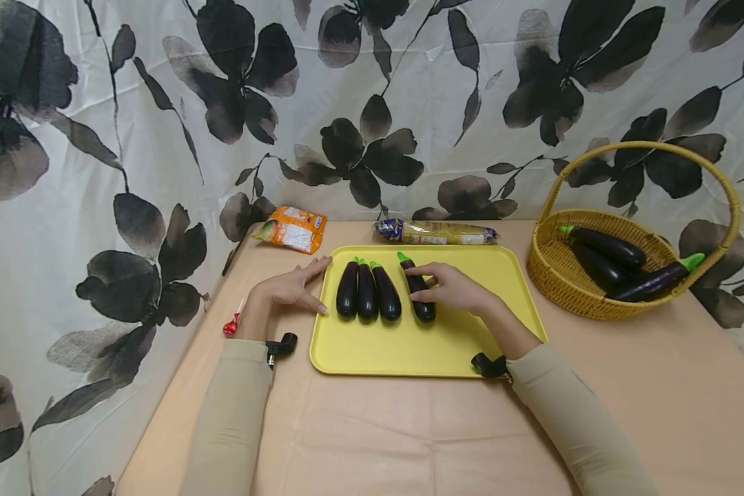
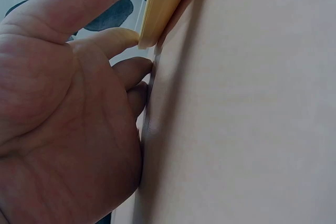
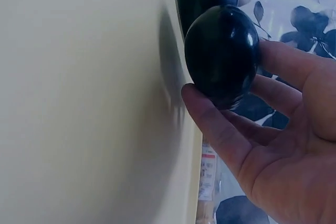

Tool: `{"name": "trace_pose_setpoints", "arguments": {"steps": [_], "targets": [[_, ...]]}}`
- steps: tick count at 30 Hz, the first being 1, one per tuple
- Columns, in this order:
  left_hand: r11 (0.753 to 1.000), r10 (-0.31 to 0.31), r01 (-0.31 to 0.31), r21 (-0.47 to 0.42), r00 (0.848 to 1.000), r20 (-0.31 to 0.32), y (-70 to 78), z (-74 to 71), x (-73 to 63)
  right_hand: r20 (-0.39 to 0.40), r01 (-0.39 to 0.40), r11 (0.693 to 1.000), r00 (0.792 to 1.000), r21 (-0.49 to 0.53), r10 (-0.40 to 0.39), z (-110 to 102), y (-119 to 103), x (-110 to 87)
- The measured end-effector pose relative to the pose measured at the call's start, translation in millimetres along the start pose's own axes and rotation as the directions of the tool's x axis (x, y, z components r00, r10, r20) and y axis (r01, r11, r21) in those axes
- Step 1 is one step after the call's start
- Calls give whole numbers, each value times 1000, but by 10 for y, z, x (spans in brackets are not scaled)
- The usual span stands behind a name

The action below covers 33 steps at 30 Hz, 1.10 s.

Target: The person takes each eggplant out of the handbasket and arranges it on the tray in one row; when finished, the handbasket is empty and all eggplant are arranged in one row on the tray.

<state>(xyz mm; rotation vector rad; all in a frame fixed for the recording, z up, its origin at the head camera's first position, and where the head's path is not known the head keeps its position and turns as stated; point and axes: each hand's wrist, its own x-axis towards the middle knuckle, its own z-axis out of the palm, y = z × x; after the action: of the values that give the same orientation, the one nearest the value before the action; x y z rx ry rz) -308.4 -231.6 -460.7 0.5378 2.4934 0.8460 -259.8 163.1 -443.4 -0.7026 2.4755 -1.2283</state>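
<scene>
On a yellow tray (image 1: 378,355), three dark purple eggplants (image 1: 367,296) lie side by side, green stems pointing away. To their right, my right hand (image 1: 455,286) holds another eggplant (image 1: 424,313), its stem also facing the far edge. The right wrist view has this eggplant (image 3: 223,51) close up, its rounded end toward the camera, between thumb and fingers. My left hand (image 1: 288,288) is at the tray's left edge, thumb and fingertips touching the rim. In the left wrist view the fingers reach the tray's side (image 2: 167,6) and the palm faces the camera.
A wicker basket (image 1: 548,293) with a tall handle stands at the right, holding three eggplants (image 1: 647,286). Behind the tray lie an orange packet (image 1: 304,231) and a long yellow-and-blue package (image 1: 437,233). A red lollipop (image 1: 231,326) is beside my left wrist. A floral curtain (image 1: 459,110) hangs behind.
</scene>
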Motion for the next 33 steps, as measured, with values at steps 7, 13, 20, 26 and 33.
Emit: {"name": "trace_pose_setpoints", "arguments": {"steps": [7, 13, 20, 26, 33], "targets": [[1000, -10, 10, 3, 1000, -1, 12, -5, -5, 31, 13, 997, 999, -71, -11, 34, -10, 87], [1000, -15, 15, 2, 1000, -1, 17, -5, -9, 54, 15, 996, 999, -92, -11, 61, -36, 145], [1000, -5, 5, 9, 1000, -3, 9, 2, -5, 62, 38, 993, 998, -113, -31, 94, -28, 181], [1000, -4, 4, 9, 1000, -7, 6, 9, -7, 66, 42, 991, 997, -123, -35, 107, -23, 184], [1000, -5, 5, 2, 1000, -3, -3, 14, -7, 67, 23, 994, 998, -106, -16, 89, -45, 138]]}}
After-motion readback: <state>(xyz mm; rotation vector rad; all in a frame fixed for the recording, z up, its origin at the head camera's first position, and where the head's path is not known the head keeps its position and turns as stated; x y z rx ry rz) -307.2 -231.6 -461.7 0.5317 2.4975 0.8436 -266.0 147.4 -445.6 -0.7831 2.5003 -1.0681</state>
